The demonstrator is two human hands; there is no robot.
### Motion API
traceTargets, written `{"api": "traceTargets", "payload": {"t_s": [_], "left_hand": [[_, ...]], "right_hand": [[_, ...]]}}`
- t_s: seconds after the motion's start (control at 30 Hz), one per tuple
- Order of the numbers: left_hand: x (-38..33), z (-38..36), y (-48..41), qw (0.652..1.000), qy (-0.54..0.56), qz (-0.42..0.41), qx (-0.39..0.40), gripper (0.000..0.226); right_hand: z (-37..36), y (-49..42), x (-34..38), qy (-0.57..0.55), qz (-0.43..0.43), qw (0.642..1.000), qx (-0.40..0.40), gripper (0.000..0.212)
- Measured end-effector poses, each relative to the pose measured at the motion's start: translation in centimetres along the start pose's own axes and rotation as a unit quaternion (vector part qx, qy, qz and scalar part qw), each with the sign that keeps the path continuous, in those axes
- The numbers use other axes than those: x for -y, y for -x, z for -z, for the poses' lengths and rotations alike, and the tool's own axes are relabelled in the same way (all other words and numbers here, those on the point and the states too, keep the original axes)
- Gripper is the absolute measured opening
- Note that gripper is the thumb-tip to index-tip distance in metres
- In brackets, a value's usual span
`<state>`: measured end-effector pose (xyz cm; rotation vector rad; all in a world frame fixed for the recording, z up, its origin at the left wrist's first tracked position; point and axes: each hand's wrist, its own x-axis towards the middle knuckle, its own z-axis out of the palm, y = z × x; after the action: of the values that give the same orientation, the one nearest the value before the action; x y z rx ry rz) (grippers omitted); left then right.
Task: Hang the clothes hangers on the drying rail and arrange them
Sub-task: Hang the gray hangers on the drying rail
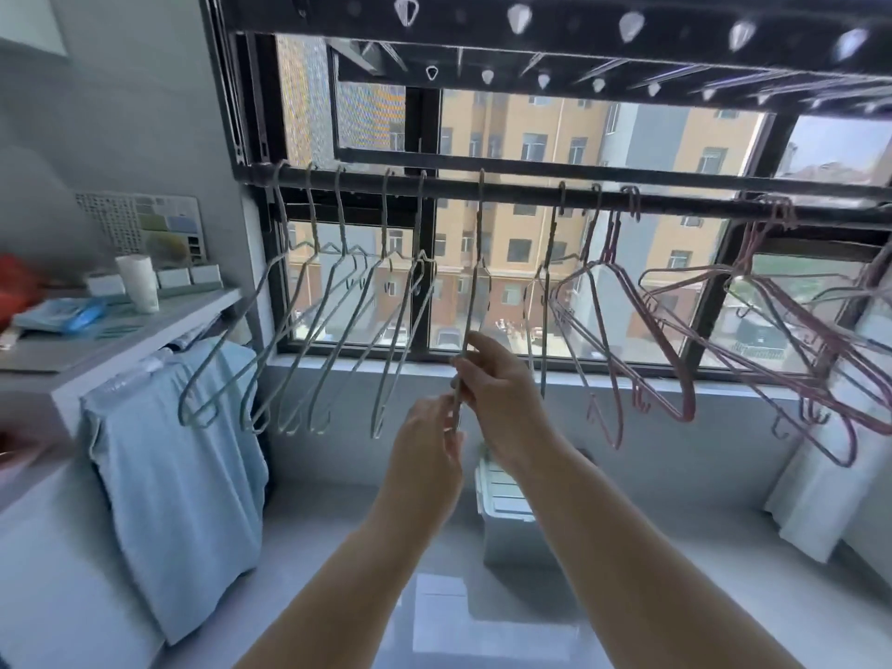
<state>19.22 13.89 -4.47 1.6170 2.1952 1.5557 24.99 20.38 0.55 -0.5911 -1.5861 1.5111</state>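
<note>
A dark drying rail (511, 189) runs across the window. Several grey-green wire hangers (309, 301) hang from its left half, and several pink hangers (675, 330) from its right half. One grey-green hanger (475, 282) hangs edge-on near the middle of the rail. My right hand (497, 393) pinches its lower part, and my left hand (427, 456) grips its bottom end just below. Both arms reach up from the lower edge of the view.
A grey shelf (120, 340) at the left holds a white cup (139, 282) and small items, with a light blue cloth (183, 475) draped beneath it. A white plastic box (511, 519) stands on the floor under the window. A second, higher rack (531, 36) runs overhead.
</note>
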Motion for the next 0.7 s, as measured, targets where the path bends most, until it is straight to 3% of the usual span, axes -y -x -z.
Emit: {"api": "traceTargets", "payload": {"t_s": [0.2,0.43,0.6,0.7], "left_hand": [[-0.7,0.2,1.1,0.999,-0.019,0.013,-0.045,0.029],[-0.5,0.3,2.1,0.998,-0.037,0.019,-0.051,0.029],[0.0,0.2,2.4,0.996,-0.053,0.022,-0.062,0.029],[-0.1,0.0,2.5,0.997,-0.055,0.034,-0.048,0.032]], "right_hand": [[-0.2,0.6,0.1,-0.015,-0.027,0.999,0.021,0.044],[-0.7,1.4,-0.4,-0.017,-0.035,0.998,0.04,0.026],[-0.7,1.7,0.0,0.01,-0.058,0.998,0.039,0.041],[-0.5,1.9,0.4,0.084,-0.059,0.994,0.038,0.027]]}}
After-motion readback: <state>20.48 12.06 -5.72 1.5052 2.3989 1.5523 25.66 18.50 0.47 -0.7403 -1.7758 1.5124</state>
